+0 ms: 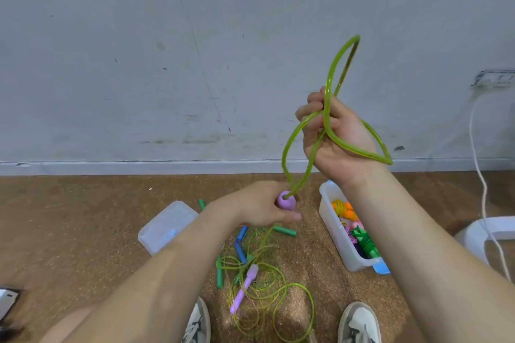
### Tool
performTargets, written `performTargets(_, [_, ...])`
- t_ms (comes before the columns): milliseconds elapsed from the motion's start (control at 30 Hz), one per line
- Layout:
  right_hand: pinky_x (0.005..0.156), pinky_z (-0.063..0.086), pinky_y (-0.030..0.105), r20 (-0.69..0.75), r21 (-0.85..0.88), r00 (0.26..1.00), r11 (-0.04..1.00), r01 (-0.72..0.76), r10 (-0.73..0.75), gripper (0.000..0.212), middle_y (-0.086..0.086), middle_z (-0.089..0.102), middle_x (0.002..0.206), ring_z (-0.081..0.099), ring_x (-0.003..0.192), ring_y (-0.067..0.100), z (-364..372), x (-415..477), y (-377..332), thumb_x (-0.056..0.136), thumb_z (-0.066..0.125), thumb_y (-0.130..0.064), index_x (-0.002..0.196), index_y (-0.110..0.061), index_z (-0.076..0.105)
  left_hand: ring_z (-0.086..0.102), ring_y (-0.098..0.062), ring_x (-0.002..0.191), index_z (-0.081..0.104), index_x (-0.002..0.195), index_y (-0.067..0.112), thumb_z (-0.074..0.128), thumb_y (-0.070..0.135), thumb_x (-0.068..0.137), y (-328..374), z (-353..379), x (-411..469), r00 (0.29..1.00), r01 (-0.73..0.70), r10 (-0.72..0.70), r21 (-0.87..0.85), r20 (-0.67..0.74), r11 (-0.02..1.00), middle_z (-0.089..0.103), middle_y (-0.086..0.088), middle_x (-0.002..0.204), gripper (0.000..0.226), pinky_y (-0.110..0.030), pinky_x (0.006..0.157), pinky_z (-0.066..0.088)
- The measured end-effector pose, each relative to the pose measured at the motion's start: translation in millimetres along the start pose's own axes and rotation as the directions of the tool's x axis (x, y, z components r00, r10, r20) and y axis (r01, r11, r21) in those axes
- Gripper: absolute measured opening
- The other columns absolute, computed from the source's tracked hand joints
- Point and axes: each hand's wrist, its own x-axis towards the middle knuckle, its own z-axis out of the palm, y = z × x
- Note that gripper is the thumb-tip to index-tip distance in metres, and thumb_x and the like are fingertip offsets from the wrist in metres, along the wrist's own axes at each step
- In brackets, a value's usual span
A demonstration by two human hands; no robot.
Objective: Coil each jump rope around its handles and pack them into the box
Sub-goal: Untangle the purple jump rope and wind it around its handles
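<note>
Both bare forearms reach in from the bottom edge, the left from seven o'clock and the right from five. The left hand (259,206) sits low near centre, fingers and thumb curled round a purple handle (285,201). The right hand (334,136) is up at one o'clock from it, arm stretched forward, fingers closed on loops of green rope (328,108).

- I see a translucent green rope (326,111) raised in open loops, its purple handle (285,201) at the lower end.
- A second purple handle (245,287) lies on the floor among loose ropes (264,284).
- The white box (334,228) holds coiled ropes (362,239).
</note>
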Motion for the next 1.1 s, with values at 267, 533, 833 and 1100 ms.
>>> performTargets(267, [0.028, 0.031, 0.013, -0.373, -0.238, 0.918, 0.970, 0.049, -0.138, 0.043, 0.007, 0.046, 0.067, 0.033, 0.027, 0.004, -30, 12, -24, 0.100, 0.044, -0.043, 0.088, -0.003, 0.053, 0.062, -0.013, 0.060, 0.066, 0.082, 0.012, 0.082, 0.018, 0.073, 5, -46, -21, 0.996, 0.062, -0.073, -0.174, -0.059, 0.983, 0.072, -0.001, 0.071, 0.020, -0.027, 0.060, 0.052])
performTargets(533, [0.030, 0.017, 0.014, -0.452, -0.835, 0.884, 0.290, -0.467, 0.121, 0.047, 0.009, 0.069, 0.089, 0.042, 0.046, 0.006, -68, 11, 13, 0.099, 0.044, -0.043, 0.117, -0.003, 0.061, 0.048, -0.009, 0.038, 0.055, 0.079, 0.010, 0.047, 0.032, 0.089, 29, -95, -44, 0.895, -0.387, -0.007, -0.783, -0.446, 0.486, 0.059, 0.000, 0.049, 0.025, -0.019, 0.044, 0.043])
performTargets(833, [0.045, 0.024, 0.017, -0.165, -0.977, 0.837, 0.030, -0.211, 0.522, 0.018, 0.008, 0.069, 0.098, 0.044, 0.065, 0.009, -58, 7, 29, 0.097, 0.053, -0.030, 0.092, -0.017, 0.066, 0.041, -0.008, 0.046, 0.054, 0.081, 0.015, 0.037, 0.032, 0.102, 18, -127, -44, 0.653, -0.756, -0.266, -0.631, -0.709, -0.173, 0.048, 0.002, 0.054, 0.032, -0.018, 0.051, 0.040])
performTargets(1100, [0.032, 0.017, 0.013, -0.126, -0.936, 0.975, 0.304, -0.178, 0.185, 0.027, 0.009, 0.068, 0.067, 0.039, 0.042, 0.006, -42, 13, 17, 0.099, 0.048, -0.022, 0.079, -0.008, 0.060, 0.048, -0.010, 0.051, 0.060, 0.105, 0.007, 0.054, 0.016, 0.096, 3, -117, -55, 0.675, -0.458, -0.343, -0.736, -0.653, 0.499, 0.065, -0.002, 0.062, 0.015, -0.021, 0.056, 0.045])
